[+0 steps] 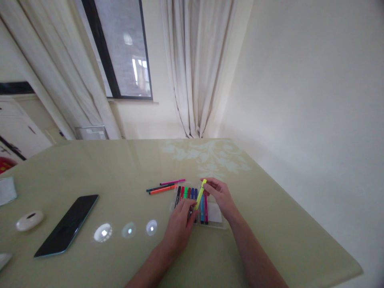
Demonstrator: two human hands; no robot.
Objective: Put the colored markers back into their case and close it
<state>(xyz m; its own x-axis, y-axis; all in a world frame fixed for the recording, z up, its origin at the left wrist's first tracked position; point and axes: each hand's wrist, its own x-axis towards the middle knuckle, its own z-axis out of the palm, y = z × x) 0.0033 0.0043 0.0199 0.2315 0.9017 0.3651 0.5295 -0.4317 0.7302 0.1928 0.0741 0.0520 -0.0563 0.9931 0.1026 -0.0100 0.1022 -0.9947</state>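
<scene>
Marker (200,194), yellow, slanted: top in right grip (221,196), bottom at left grip (180,221)

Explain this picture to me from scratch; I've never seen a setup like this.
There is no machine here, just a person's two bare hands. The single picture comes from a camera worn on that person's head, looking forward and down, so the arms reach in from the bottom edge.

The right hand pinches the upper end of a yellow pen, while the left hand is at its lower end. Beneath them, a clear case of coloured pens lies open on the table. Three loose pens lie left of it. Farther left is a flat black tablet or phone.
</scene>
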